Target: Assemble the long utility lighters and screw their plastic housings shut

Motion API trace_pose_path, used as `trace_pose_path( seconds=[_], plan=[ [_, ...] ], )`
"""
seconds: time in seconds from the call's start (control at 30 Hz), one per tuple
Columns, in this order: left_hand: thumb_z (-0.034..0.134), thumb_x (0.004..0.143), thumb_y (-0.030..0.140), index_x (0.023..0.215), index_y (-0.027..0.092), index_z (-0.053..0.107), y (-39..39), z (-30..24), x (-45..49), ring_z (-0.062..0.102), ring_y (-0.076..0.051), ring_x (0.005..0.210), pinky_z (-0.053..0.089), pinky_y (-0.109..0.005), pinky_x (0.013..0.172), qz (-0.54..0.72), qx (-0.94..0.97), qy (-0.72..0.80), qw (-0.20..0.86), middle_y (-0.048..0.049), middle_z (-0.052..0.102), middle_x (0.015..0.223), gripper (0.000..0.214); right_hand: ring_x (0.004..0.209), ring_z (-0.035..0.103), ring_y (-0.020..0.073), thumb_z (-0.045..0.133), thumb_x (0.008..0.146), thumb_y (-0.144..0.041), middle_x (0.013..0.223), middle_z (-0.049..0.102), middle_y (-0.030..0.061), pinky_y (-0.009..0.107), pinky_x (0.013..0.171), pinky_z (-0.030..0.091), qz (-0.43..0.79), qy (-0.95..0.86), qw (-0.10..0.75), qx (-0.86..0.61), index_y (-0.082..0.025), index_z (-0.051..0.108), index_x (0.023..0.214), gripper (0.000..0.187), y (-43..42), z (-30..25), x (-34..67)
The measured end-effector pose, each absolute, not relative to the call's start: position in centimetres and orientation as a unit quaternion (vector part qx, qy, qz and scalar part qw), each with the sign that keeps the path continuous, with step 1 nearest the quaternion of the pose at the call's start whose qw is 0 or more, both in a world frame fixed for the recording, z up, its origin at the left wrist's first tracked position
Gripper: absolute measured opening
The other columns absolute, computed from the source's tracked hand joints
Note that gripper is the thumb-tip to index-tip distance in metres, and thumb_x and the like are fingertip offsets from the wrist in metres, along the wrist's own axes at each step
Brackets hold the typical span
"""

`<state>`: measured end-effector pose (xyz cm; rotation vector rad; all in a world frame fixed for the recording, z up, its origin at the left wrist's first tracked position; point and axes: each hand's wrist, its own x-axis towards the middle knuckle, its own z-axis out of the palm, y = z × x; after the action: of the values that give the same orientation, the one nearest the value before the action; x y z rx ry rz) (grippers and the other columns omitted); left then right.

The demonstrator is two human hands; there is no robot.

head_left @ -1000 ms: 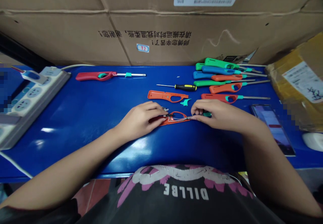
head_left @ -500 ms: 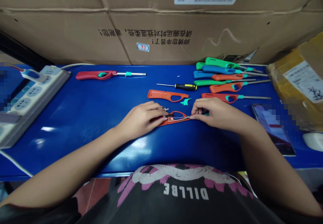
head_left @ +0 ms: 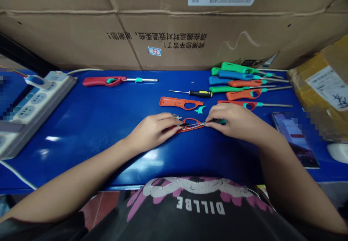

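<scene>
An opened red lighter shell [head_left: 190, 125] lies on the blue table [head_left: 103, 121] between my hands. My left hand [head_left: 153, 129] rests on its left end, fingers curled and pinching a small black part against the shell. My right hand [head_left: 233, 120] is closed on a thin metal tube with a teal collar [head_left: 221, 121] at the shell's right end. The other red shell half [head_left: 181, 103] and a small teal trigger piece [head_left: 200, 109] lie just behind.
A yellow-and-black screwdriver [head_left: 199, 94] lies behind the parts. Several whole long-nosed lighters [head_left: 241, 83] are piled at the back right; one red lighter [head_left: 108, 81] lies at back left. A power strip [head_left: 32, 105] sits left, a phone [head_left: 295, 137] right, cardboard boxes [head_left: 174, 23] behind.
My left fingers have slid a little to the right along the shell. My right hand has shifted slightly up and back, with the tube still in it.
</scene>
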<state>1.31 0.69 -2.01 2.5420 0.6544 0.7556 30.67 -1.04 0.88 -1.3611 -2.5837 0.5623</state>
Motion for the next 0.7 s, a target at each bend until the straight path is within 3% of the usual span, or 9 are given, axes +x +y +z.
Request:
trace_pose_path(
  seconds=[0.13, 0.43, 0.7],
  plan=[
    [0.062, 0.099, 0.020, 0.110, 0.012, 0.072, 0.7, -2.3, 1.3, 0.074, -0.018, 0.096, 0.061, -0.030, 0.088, 0.271, 0.909, 0.242, 0.202, -0.0093, 0.076, 0.105, 0.017, 0.098, 0.067, 0.0199, 0.063, 0.096, -0.032, 0.116, 0.068, 0.0047, 0.032, 0.083, 0.049, 0.215, -0.859, 0.115, -0.450, -0.023, 0.069, 0.113, 0.020, -1.7, 0.9, 29.7],
    [0.064, 0.098, 0.020, 0.105, 0.013, 0.073, 0.5, -2.3, 1.5, 0.073, -0.016, 0.088, 0.060, -0.026, 0.081, 0.290, 0.904, 0.237, 0.208, -0.0073, 0.075, 0.098, 0.013, 0.089, 0.061, 0.0166, 0.049, 0.102, -0.028, 0.112, 0.061, 0.0024, 0.031, 0.072, 0.043, 0.233, -0.835, 0.062, -0.495, -0.023, 0.062, 0.102, 0.014, -2.0, 0.1, 27.6],
    [0.067, 0.095, 0.019, 0.101, 0.012, 0.075, 0.5, -2.4, 1.4, 0.072, -0.014, 0.081, 0.058, -0.023, 0.073, 0.309, 0.892, 0.245, 0.221, -0.0064, 0.075, 0.091, 0.012, 0.092, 0.058, 0.0167, 0.048, 0.102, -0.028, 0.106, 0.061, 0.0027, 0.030, 0.077, 0.042, 0.273, -0.830, 0.091, -0.478, -0.022, 0.057, 0.099, 0.011, -1.9, 0.4, 28.1]
  ],
)
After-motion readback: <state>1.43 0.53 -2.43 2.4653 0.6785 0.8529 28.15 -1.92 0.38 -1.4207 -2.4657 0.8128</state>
